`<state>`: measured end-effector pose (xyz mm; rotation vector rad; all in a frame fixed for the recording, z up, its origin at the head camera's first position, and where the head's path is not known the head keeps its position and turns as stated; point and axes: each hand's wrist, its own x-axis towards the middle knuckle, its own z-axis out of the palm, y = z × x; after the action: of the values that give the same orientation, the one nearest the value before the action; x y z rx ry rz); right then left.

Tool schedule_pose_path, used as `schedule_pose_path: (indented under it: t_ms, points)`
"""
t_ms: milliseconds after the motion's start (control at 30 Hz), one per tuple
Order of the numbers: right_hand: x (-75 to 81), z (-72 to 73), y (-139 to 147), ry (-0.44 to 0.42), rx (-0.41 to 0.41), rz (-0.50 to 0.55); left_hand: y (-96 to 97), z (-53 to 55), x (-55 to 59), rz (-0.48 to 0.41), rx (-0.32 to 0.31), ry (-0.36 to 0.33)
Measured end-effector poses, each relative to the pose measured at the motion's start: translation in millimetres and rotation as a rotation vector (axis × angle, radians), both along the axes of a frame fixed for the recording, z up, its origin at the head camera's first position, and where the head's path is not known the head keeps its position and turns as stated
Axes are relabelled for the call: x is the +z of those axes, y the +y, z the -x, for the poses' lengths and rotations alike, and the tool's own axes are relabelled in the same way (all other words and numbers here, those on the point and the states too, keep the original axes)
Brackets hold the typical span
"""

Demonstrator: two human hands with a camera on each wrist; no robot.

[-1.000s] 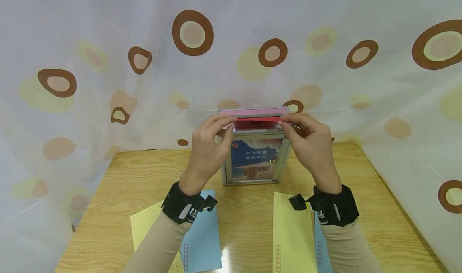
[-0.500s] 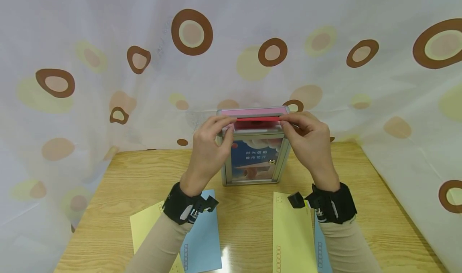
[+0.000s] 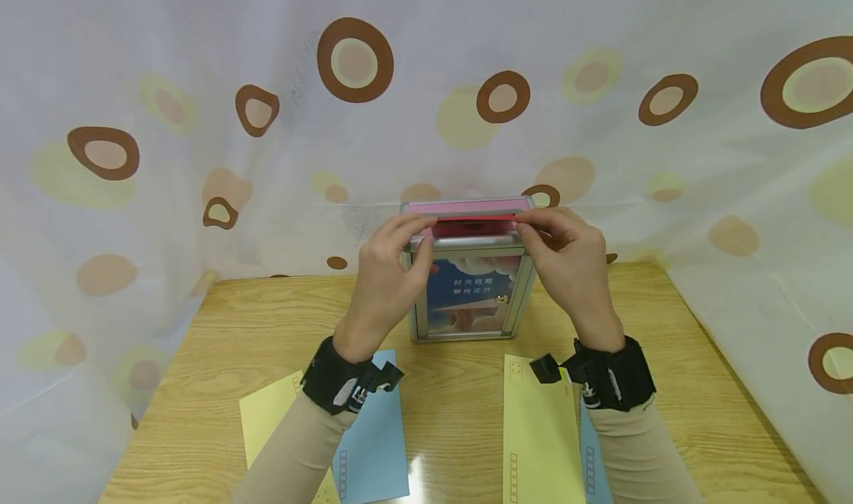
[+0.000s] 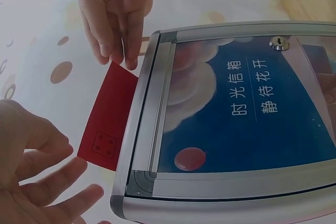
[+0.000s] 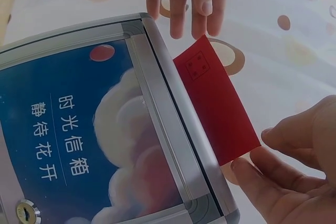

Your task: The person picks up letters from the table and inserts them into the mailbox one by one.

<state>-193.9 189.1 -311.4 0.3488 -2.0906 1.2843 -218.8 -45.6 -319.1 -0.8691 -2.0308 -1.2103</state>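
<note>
Red envelope (image 4: 107, 116) shows a thinner strip than a second ago | apparently part-inserted in box (image 3: 473, 297) top, upper part outside | right hand (image 3: 569, 263): fingers pinch one corner; left hand (image 3: 386, 271): fingers at other, grip unclear | yellow envelopes (image 3: 540, 430), blue envelopes (image 3: 373, 430) remain on surface (image 3: 460, 393)

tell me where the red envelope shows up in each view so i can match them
Left wrist: red envelope left of centre, beside the box.
Right wrist: right of centre.
Head: near centre, at the box's top.
Shared landmark: door lock, upper right, bottom left, and below centre respectively.
</note>
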Motion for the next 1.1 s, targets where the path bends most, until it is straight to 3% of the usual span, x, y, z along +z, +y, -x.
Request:
schedule_pose_path:
  t_ms: [467, 767, 933, 1100]
  points:
    - [-1.6, 1.5, -0.7, -0.012, 0.052, 0.048, 0.2, 1.1, -0.6, 0.04, 0.019, -0.016]
    - [-1.5, 0.3, -1.4, -0.022, 0.009, 0.009, 0.4, 1.7, -1.6, 0.052, 0.009, -0.024]
    - [-4.3, -3.3, -1.6, 0.03, -0.022, -0.036, -1.4, -1.5, -2.6, 0.07, 0.008, -0.046]
    - [-10.0, -16.6, -1.2, 0.092, -0.066, -0.083, -6.5, -11.8, -5.7, 0.078, 0.001, -0.027]
